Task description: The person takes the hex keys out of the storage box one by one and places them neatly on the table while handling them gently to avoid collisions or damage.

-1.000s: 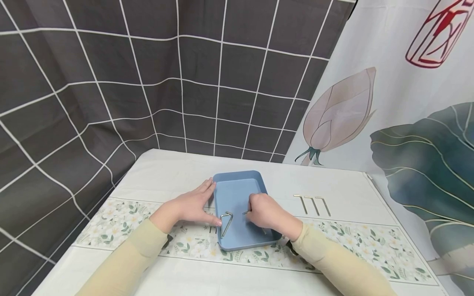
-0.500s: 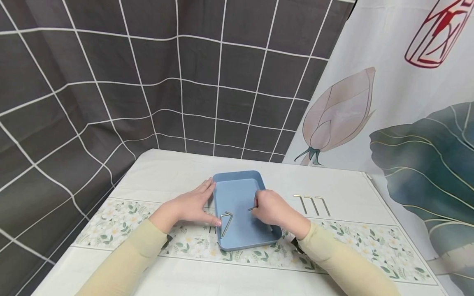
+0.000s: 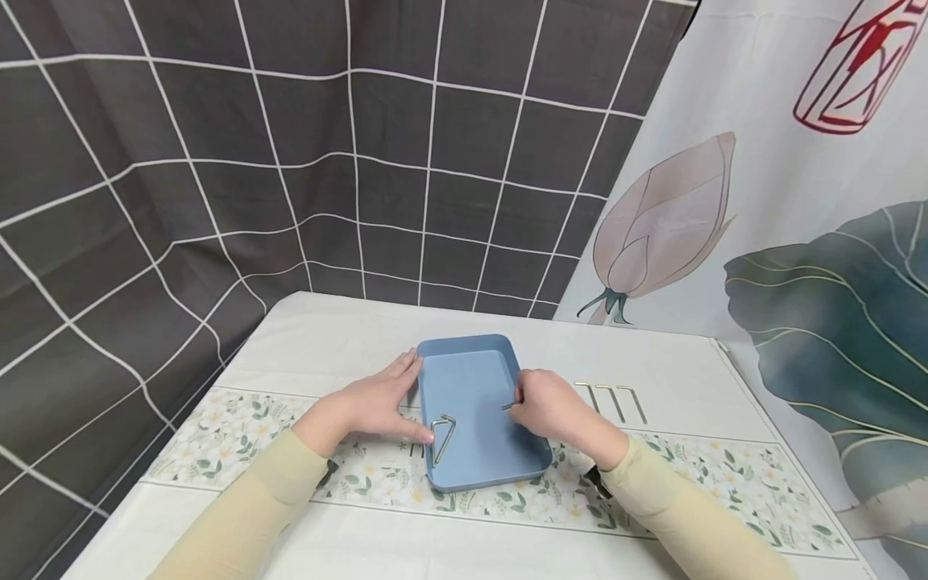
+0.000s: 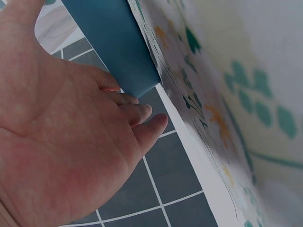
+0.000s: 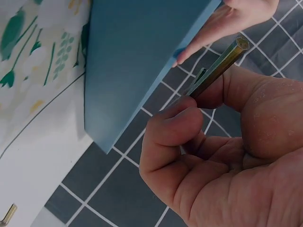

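Head view: two hex keys inside one tray, three keys outside it.

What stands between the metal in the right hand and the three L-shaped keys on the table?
Besides the right hand itself, only the blue tray's right wall; the metal appears raised above its rim. Nothing else visible blocks the way to the three keys.

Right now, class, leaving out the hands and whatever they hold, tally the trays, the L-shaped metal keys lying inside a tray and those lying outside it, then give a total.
Blue tray: 1
L-shaped keys inside: 2
L-shaped keys outside: 3
Total: 6
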The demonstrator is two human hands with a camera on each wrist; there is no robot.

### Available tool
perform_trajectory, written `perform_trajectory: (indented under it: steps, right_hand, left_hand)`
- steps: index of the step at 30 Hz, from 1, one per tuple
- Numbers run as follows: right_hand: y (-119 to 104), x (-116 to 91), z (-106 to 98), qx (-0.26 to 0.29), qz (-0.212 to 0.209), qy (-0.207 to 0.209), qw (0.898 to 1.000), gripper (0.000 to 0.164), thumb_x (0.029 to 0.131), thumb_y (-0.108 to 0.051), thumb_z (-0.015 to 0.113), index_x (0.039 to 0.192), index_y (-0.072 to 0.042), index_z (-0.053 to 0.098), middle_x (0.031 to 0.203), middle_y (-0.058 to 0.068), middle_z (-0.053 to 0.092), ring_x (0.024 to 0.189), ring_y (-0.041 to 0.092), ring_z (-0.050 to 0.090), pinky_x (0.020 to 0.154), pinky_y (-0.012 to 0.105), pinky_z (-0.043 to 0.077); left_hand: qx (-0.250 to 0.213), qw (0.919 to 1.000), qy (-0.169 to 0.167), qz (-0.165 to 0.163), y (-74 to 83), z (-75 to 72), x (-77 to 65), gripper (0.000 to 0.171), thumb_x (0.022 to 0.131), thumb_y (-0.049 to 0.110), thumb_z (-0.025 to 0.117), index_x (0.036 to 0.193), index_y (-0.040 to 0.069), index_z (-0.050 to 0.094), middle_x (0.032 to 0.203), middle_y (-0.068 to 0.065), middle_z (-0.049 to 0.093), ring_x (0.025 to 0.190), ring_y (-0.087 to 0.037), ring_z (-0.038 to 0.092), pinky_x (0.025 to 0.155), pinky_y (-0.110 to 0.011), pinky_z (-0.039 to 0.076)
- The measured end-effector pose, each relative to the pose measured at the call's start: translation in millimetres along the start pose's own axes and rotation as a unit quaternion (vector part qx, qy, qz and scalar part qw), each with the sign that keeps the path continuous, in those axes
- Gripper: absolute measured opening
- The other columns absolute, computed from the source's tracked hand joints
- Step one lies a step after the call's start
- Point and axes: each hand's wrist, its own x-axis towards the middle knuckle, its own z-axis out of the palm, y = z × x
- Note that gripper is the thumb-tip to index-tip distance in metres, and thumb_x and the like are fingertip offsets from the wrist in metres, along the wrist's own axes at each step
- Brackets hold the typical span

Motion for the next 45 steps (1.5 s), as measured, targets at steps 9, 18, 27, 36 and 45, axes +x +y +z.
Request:
perform_trajectory:
  steps: [9,18,27,36,45]
  right_hand:
    - [12,-6,-6,0.011,0.012,0.003,1.0,0.024,0.091,-0.004,0.08,0.081,-0.01,0.059,0.073,0.003,0.058,0.062,0.016,0.056,0.056,0.03,0.047]
    - [27,-10,-16,0.006,0.016,0.002,1.0,0.019,0.091,-0.004,0.075,0.082,-0.011,0.059,0.071,0.003,0.058,0.06,0.017,0.052,0.059,0.033,0.044]
    - [42,-11,-21,-0.005,0.021,0.008,1.0,0.013,0.087,-0.003,0.069,0.083,-0.011,0.059,0.073,0.002,0.057,0.064,0.018,0.051,0.062,0.033,0.042]
    - [55,-13,-24,-0.001,0.027,0.009,1.0,0.012,0.088,-0.003,0.067,0.084,-0.011,0.058,0.074,0.003,0.057,0.064,0.018,0.051,0.064,0.035,0.043]
    - [70,-15,-30,-0.015,0.033,0.02,0.999,0.012,0.088,-0.004,0.068,0.084,-0.011,0.059,0.075,0.002,0.058,0.064,0.019,0.052,0.063,0.035,0.043]
  left_hand:
    - [0.003,1.0,0.001,0.001,-1.7,1.0,0.9,0.143,0.084,0.084,0.078,0.177,0.0,0.011,0.186,-0.019,-0.001,0.172,-0.038,0.005,0.134,-0.059,0.025]
    - [-0.003,1.0,0.001,0.0,0.4,0.0,0.2,0.143,0.084,0.083,0.079,0.177,0.0,0.01,0.186,-0.019,-0.003,0.172,-0.037,0.004,0.134,-0.059,0.025]
    - [-0.008,1.0,-0.002,-0.003,1.1,-0.7,0.1,0.142,0.084,0.082,0.08,0.178,0.001,0.01,0.186,-0.018,-0.003,0.172,-0.035,0.003,0.134,-0.059,0.025]
    - [-0.006,1.0,-0.003,0.0,0.8,-0.8,-0.1,0.142,0.085,0.082,0.079,0.178,0.0,0.011,0.186,-0.019,-0.002,0.172,-0.037,0.004,0.134,-0.059,0.026]
    - [-0.011,0.9999,-0.004,-0.002,1.0,-0.9,-0.3,0.142,0.084,0.082,0.08,0.178,0.0,0.011,0.186,-0.018,-0.002,0.172,-0.035,0.003,0.134,-0.059,0.025]
